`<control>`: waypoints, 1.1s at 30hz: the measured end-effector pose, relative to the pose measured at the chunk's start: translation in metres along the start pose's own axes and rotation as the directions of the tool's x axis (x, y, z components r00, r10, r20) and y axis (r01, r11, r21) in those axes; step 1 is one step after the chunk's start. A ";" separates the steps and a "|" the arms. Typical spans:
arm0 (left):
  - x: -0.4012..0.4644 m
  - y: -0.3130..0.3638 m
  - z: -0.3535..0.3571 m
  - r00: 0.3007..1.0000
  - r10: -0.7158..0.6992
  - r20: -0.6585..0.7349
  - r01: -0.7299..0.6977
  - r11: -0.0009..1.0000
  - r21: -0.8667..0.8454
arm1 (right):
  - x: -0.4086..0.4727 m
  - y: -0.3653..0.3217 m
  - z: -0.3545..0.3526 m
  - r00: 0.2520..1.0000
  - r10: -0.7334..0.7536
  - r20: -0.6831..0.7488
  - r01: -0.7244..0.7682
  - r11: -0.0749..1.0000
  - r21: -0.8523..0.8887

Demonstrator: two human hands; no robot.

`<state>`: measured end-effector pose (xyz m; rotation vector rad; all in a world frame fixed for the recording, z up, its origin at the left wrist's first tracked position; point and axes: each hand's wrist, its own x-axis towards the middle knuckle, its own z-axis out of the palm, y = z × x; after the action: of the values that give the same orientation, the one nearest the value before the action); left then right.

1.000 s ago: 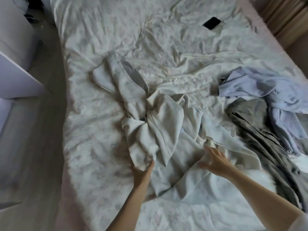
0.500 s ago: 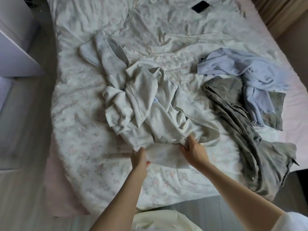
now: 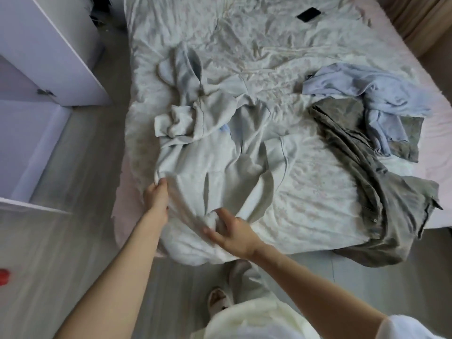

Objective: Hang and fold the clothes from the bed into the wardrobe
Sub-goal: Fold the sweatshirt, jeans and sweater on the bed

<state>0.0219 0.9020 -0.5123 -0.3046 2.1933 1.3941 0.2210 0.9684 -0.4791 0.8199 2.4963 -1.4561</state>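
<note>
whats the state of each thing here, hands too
left hand: grips the pale garment's hem
right hand: holds the bunched hem
pale garment: crumpled, partly spread
grey shirt: rumpled, hanging over the bed edge
blue garment: bunched up
phone: screen dark
wardrobe door: open

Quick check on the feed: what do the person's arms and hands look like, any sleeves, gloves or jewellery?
Both forearms are bare. The left hand and right hand wear no gloves, and no rings or watch show. A short white sleeve covers the right upper arm at the frame's lower right corner. The left arm leaves the frame before any sleeve shows.
</note>
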 end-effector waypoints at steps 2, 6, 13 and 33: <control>-0.002 -0.021 -0.028 0.999 -0.038 0.021 0.036 0.998 0.051 | -0.009 0.001 0.024 0.965 0.053 0.258 -0.068 0.997 0.047; -0.017 -0.073 -0.058 0.985 -0.134 0.105 0.109 0.971 0.214 | -0.015 0.033 0.035 0.976 0.138 0.170 -0.124 0.988 -0.088; -0.041 -0.106 -0.016 0.989 0.042 0.143 -0.120 0.795 0.595 | 0.017 0.109 -0.041 0.983 0.182 -0.005 -0.153 0.813 -0.562; -0.056 -0.136 0.140 0.662 0.232 0.713 -0.745 0.305 0.593 | 0.170 0.187 -0.174 0.994 0.090 0.068 0.002 0.592 -0.806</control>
<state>0.1723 0.9614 -0.6348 1.1533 2.2382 0.2779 0.2012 1.2520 -0.5953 0.5687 2.5920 -0.1891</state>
